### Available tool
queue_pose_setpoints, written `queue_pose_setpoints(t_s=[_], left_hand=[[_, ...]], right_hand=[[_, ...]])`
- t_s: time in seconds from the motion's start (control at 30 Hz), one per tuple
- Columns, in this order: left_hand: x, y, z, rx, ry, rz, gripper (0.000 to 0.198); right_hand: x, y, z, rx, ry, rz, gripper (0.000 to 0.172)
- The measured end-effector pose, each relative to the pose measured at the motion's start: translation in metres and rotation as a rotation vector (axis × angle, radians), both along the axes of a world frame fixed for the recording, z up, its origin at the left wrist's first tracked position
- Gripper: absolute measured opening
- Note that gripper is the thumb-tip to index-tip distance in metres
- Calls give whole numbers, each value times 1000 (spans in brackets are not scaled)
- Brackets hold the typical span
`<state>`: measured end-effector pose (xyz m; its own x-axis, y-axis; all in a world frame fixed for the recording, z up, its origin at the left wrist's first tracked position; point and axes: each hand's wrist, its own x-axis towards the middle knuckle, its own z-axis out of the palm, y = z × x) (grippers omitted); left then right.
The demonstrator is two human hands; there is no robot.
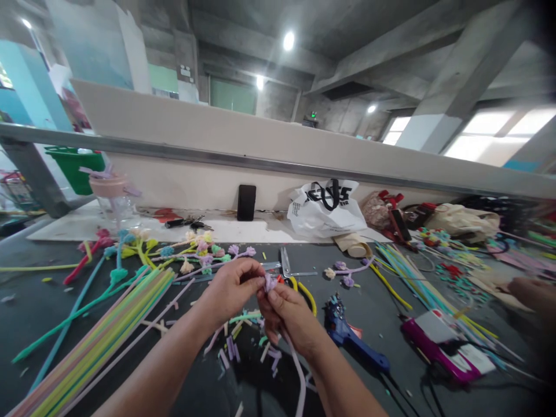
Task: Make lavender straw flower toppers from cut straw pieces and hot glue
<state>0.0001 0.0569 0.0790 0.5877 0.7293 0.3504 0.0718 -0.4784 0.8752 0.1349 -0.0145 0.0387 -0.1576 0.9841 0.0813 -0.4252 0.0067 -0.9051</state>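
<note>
A lilac pipe cleaner flower (270, 282) is pinched between my two hands in the middle of the bench. Thumb and fingertips of my left hand (238, 288) close on its left side. My right hand (289, 310) grips it from below, and a pale lilac pipe cleaner stem (297, 368) trails down from that hand toward me. Just behind the hands lie scissors (285, 263) with orange-yellow handles, partly covered by my right hand. Short cut pipe cleaner pieces (232, 350) are scattered below my hands.
A bundle of coloured pipe cleaners (108, 341) lies at left, with finished flower stems (202, 249) behind. A blue glue gun (360, 341) and a magenta-and-white device (447, 347) lie at right. A phone (246, 202) and a white bag (325, 208) stand behind. Another person's hand (532, 292) is far right.
</note>
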Motion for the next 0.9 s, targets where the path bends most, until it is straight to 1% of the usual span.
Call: queue_pose_setpoints(t_s=[0.13,0.23,0.37,0.5,0.57,0.67,0.9], left_hand=[[1,0,-2,108,17,45,11],[0,0,-2,188,-14,80,18],[-2,-1,-3,362,-35,45,20],[-1,-4,-3,477,-71,33,19],[0,-6,-2,469,-87,46,15],[1,-8,0,379,-85,70,11],[4,-10,2,246,-45,95,17]], right_hand=[[-1,0,0,-3,-27,-59,24],[-1,1,0,5,-94,-129,25],[1,4,-4,42,-244,-206,30],[3,7,-10,59,-283,-266,32],[3,7,-11,78,-280,-287,32],[2,6,-9,106,-300,-300,32],[-2,2,-7,166,-389,-386,30]])
